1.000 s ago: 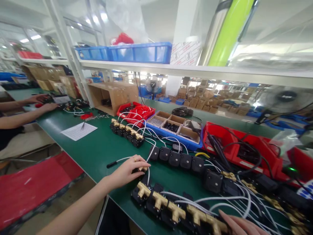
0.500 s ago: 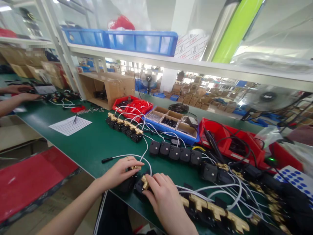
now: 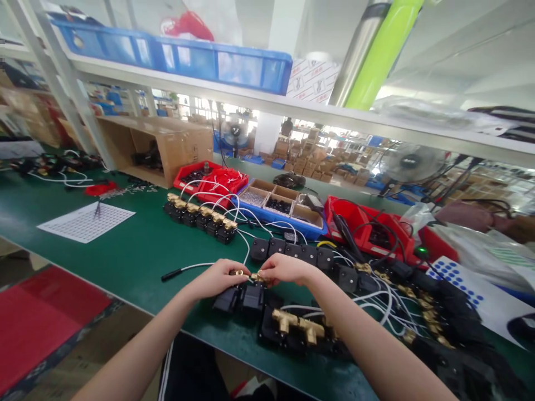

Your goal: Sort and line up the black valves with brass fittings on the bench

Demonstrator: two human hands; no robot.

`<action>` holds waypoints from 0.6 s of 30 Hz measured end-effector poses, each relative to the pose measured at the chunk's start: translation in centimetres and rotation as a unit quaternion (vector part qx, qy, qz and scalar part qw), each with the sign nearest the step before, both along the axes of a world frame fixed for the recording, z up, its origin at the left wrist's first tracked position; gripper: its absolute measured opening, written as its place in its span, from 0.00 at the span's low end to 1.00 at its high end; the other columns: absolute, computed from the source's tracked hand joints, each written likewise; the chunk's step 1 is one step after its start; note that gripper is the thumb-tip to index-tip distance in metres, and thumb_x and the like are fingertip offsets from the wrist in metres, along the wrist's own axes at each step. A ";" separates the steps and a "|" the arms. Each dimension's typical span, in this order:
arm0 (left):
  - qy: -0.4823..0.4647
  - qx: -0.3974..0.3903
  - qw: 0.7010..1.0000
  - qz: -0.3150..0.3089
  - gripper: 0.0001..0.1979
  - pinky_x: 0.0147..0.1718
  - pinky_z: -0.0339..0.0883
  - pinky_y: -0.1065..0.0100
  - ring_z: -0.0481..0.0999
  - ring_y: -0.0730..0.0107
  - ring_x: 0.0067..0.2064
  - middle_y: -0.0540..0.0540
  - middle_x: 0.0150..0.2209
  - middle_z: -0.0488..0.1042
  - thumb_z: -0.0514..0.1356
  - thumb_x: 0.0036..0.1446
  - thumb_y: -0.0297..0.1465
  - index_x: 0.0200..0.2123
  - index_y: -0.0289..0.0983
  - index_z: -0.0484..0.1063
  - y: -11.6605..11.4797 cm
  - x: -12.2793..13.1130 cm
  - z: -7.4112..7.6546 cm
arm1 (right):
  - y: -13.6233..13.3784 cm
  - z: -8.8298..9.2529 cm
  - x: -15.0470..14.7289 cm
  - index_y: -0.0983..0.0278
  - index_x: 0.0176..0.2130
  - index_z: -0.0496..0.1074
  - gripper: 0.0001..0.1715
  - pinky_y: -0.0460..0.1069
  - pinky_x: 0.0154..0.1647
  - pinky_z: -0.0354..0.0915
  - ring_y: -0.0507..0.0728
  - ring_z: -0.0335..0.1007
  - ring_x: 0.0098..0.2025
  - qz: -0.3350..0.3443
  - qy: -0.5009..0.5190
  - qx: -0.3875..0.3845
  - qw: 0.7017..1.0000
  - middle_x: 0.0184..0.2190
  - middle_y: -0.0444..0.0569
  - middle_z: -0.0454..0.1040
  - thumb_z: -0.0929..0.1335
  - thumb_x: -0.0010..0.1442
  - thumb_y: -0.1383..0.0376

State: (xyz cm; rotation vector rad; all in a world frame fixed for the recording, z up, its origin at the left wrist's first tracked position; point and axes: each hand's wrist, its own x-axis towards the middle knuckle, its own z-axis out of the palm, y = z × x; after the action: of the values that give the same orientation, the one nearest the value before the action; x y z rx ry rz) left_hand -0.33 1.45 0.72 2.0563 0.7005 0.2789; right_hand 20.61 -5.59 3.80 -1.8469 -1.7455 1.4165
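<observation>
My left hand (image 3: pixel 218 278) has its fingers closed around the brass fitting (image 3: pixel 239 273) of a black-boxed valve (image 3: pixel 225 301). Close beside it stands a second black-boxed valve (image 3: pixel 253 299), and my right hand (image 3: pixel 286 271) pinches its brass end (image 3: pixel 256 276). A white cable (image 3: pixel 198 265) runs out from under the left fingers to a black connector (image 3: pixel 171 275). Just to the right and nearer me, brass tee-shaped valves (image 3: pixel 297 324) on black boxes lie in a row, partly behind my right forearm.
A row of brass-topped valves (image 3: pixel 200 214) stands farther back, with several black boxes (image 3: pixel 292 252) to its right. Behind are a red bin (image 3: pixel 196 196), a blue divided tray (image 3: pixel 276 223) and more red bins (image 3: pixel 355 239). A white marked sheet (image 3: pixel 86 221) lies left.
My right hand has moved up and left, setting its valve beside the one at my left hand. The whole view has turned toward the right, and the neighbour's hands have left it.
</observation>
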 end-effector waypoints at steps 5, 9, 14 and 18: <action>0.049 -0.030 0.998 -0.003 0.20 0.37 0.64 0.67 0.75 0.60 0.38 0.45 0.35 0.79 0.58 0.53 0.41 0.38 0.32 0.80 1.9 1.6 -0.7 | 0.5 -2.1 -0.2 0.69 0.40 0.72 0.15 0.49 0.36 0.74 0.51 0.74 0.33 -0.003 -0.010 -0.058 0.998 0.34 0.46 0.75 0.65 0.69 0.58; 0.095 -0.047 0.994 -0.020 0.16 0.34 0.67 0.69 0.76 0.66 0.35 0.46 0.33 0.80 0.60 0.53 0.39 0.37 0.33 0.79 3.3 2.7 -1.4 | 0.5 -2.6 -0.8 0.68 0.38 0.73 0.14 0.51 0.39 0.73 0.53 0.74 0.36 -0.011 -0.080 0.000 0.997 0.35 0.46 0.75 0.67 0.67 0.58; 0.131 0.014 0.991 -0.029 0.13 0.32 0.68 0.67 0.74 0.69 0.29 0.49 0.25 0.75 0.66 0.53 0.39 0.30 0.33 0.77 4.2 3.9 -1.0 | -0.8 0.3 0.0 0.66 0.36 0.77 0.07 0.54 0.50 0.70 0.55 0.75 0.41 -0.028 -0.122 0.142 0.982 0.36 0.48 0.79 0.69 0.63 0.65; 0.090 0.127 0.987 0.037 0.09 0.39 0.67 0.65 0.77 0.61 0.37 0.42 0.31 0.79 0.67 0.53 0.32 0.32 0.31 0.80 2.1 3.3 1.6 | -5.8 2.7 1.3 0.61 0.43 0.79 0.16 0.54 0.53 0.69 0.59 0.76 0.46 -0.067 -0.111 0.252 0.959 0.44 0.52 0.80 0.63 0.63 0.63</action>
State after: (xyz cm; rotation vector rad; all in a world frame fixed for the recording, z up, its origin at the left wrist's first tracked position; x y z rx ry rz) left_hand 3.01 3.50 2.34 2.3215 0.8904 0.2363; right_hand 21.95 -11.38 6.52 -1.8356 -1.8195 0.6474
